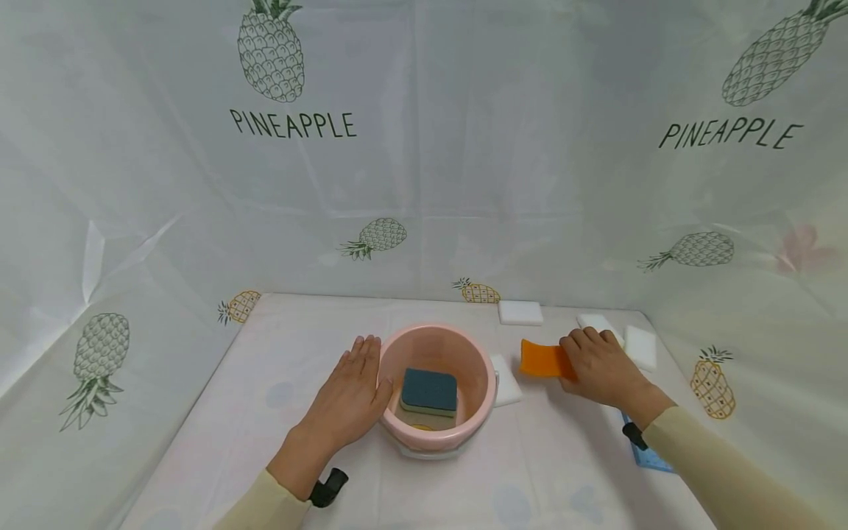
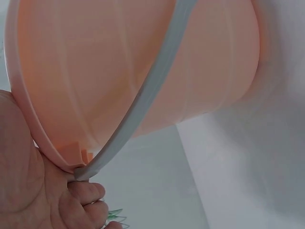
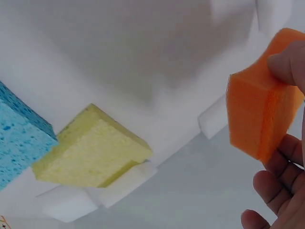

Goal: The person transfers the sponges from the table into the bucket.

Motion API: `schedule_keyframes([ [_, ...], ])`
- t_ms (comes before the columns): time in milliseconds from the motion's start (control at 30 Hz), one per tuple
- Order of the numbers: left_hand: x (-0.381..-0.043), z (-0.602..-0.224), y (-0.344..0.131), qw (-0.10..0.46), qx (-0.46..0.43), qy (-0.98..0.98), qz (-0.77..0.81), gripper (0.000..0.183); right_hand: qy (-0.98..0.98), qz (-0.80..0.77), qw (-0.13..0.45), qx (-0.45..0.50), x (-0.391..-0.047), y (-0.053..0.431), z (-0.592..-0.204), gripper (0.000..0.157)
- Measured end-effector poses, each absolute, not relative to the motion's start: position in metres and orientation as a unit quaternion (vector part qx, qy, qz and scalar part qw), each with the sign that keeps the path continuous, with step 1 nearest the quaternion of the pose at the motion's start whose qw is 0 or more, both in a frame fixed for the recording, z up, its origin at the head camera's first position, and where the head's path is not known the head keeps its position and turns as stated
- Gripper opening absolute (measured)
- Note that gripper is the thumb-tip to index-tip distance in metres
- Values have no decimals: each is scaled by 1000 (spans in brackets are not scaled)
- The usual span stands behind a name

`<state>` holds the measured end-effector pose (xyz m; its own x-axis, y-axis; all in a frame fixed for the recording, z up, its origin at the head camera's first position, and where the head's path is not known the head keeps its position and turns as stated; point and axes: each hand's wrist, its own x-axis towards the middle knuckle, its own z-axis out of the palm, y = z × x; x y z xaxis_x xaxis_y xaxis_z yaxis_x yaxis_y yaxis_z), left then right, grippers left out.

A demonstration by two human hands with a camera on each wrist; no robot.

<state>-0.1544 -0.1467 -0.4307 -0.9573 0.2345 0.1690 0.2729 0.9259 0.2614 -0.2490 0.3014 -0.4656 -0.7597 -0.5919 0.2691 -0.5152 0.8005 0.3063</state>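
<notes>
A pink bucket (image 1: 433, 440) with a grey handle (image 2: 143, 98) stands mid-table. Inside it lies a sponge (image 1: 429, 390) with a dark green top and a paler lower layer. My left hand (image 1: 351, 394) rests against the bucket's left rim, fingers extended; the left wrist view shows its palm at the rim. To the right of the bucket, my right hand (image 1: 599, 364) pinches an orange sponge (image 1: 543, 360) between thumb and fingers, above the table. The right wrist view shows this orange sponge (image 3: 250, 112) slightly bent, with the thumb on its broad face.
White sponges lie at the back (image 1: 520, 313), beside the bucket (image 1: 506, 383) and at the right edge (image 1: 640, 347). A blue sponge (image 1: 652, 458) is partly hidden under my right forearm. A yellow sponge (image 3: 90, 152) shows beside it. A pineapple-print sheet (image 1: 464, 169) hangs behind.
</notes>
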Motion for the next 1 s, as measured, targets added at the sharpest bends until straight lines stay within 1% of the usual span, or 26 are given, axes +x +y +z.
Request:
schedule_keyframes([
  [333,-154,-431,-147,74,-134,-978,-144,66,-915,-104,241,308,-255,288,-443,56],
  [1000,-154,-432,-147,79,-137,-977,-140,65,-903,-101,281,309,-253,242,-387,56],
])
